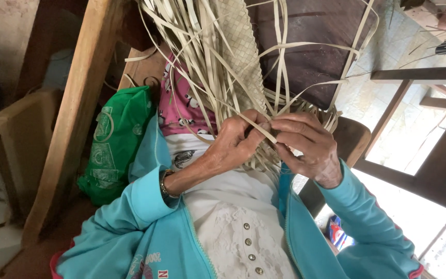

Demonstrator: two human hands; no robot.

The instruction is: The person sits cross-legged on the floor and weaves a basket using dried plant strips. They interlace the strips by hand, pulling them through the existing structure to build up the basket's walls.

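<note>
Already a long panel of woven mat [243, 51] stands finished above the hands, its plaiting tight and even, while many loose pale strips [192, 31] fan out unworked around it, so by my judgement plenty is left. Both hands meet at the mat's lower edge over the lap. Left hand [236, 142] is closed on one flat strip [256, 128]; right hand [305, 142] pinches that same strip from the other side, fingertips touching.

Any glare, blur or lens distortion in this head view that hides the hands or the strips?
Head view: both hands, left hand and right hand, are sharp and evenly lit, as is the woven mat; the tiled floor at right is washed out by daylight; the wooden beam bows from wide-angle distortion.
</note>
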